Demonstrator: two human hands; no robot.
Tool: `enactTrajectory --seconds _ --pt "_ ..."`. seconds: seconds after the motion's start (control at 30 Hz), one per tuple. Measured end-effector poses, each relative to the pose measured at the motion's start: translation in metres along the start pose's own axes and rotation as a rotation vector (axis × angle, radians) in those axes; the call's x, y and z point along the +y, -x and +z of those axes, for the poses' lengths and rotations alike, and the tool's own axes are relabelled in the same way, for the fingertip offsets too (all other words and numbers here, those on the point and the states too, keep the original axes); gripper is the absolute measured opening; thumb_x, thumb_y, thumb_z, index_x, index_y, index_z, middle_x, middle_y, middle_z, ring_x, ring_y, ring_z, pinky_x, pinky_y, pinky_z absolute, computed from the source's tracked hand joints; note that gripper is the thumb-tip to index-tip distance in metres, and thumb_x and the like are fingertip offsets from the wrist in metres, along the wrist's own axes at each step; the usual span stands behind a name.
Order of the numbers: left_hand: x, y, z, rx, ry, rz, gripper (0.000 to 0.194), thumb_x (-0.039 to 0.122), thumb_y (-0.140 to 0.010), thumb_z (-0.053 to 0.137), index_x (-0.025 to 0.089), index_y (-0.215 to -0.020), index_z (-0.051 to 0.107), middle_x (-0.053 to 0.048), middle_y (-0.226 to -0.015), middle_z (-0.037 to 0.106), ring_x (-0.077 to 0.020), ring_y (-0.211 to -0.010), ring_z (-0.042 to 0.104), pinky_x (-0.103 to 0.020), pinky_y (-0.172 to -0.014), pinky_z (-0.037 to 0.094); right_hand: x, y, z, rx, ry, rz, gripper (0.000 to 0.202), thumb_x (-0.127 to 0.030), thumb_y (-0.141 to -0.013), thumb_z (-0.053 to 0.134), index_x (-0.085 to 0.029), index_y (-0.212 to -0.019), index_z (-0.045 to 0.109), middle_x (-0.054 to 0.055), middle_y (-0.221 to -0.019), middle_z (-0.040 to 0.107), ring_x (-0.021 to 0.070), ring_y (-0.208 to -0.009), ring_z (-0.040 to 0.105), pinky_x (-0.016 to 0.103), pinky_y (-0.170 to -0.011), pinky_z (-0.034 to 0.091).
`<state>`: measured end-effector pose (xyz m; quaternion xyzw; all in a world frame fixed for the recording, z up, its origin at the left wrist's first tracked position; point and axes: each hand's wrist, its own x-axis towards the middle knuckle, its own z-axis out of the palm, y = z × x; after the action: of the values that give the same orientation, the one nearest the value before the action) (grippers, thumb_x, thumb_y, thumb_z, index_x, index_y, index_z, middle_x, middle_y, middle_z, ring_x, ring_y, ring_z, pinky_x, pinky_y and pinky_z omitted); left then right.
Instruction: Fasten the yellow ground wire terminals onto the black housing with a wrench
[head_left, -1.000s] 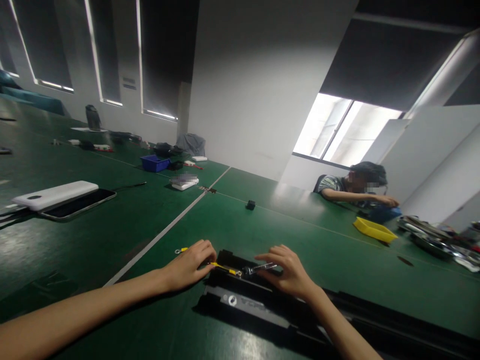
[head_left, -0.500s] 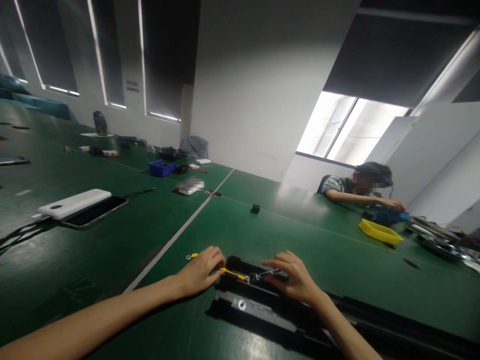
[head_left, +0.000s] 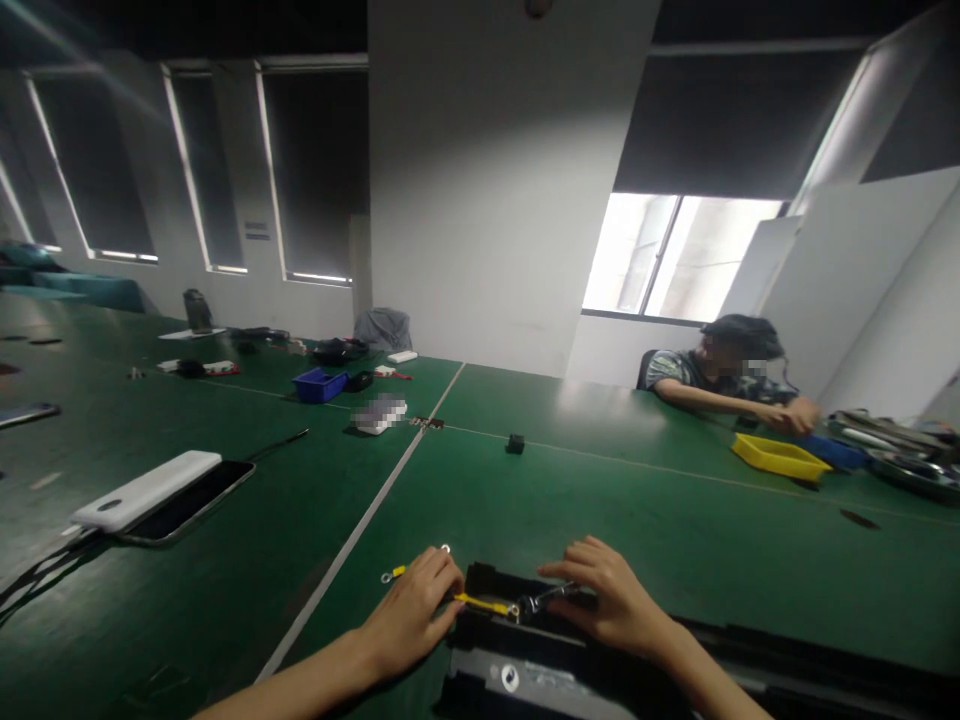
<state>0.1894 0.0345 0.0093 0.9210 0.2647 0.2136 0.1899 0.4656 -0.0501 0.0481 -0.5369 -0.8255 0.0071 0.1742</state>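
My left hand is closed on a short yellow cable, whose ring terminal points right over a long black metal channel. More yellow-sleeved terminals stick out behind that hand; whether they belong to the same cable is hidden. My right hand pinches a shiny metal wrench between thumb and fingers, its dark round head close beside the ring terminal. Whether the two touch I cannot tell. The channel runs from between my hands off to the lower right.
Beyond my hands lies a small black block on the green table. At left are a white power bank and a phone. A blue bin stands farther back. Another person works behind a yellow tray at right.
The view has tilted up and levelled, so my hands and the channel sit lower in it. Both hands keep their holds. The other person's hands have come together.
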Motion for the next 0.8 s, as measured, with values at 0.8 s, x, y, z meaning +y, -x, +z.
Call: enactTrajectory --seconds 0.8 --pt "-0.0001 -0.001 -0.0037 -0.027 -0.046 0.006 0.01 0.011 -0.087 0.046 0.019 -0.088 0.052 -0.005 -0.094 0.055 -0.0203 -0.088 0.051 -0.032 -0.078 0.044 -0.0019 -0.0031 0.0029 0.081 0.002 -0.051 0.024 -0.036 -0.081 0.063 -0.026 -0.102 0.067 0.001 -0.075 0.063 0.0157 -0.071 0.055 0.029 -0.068 0.033"
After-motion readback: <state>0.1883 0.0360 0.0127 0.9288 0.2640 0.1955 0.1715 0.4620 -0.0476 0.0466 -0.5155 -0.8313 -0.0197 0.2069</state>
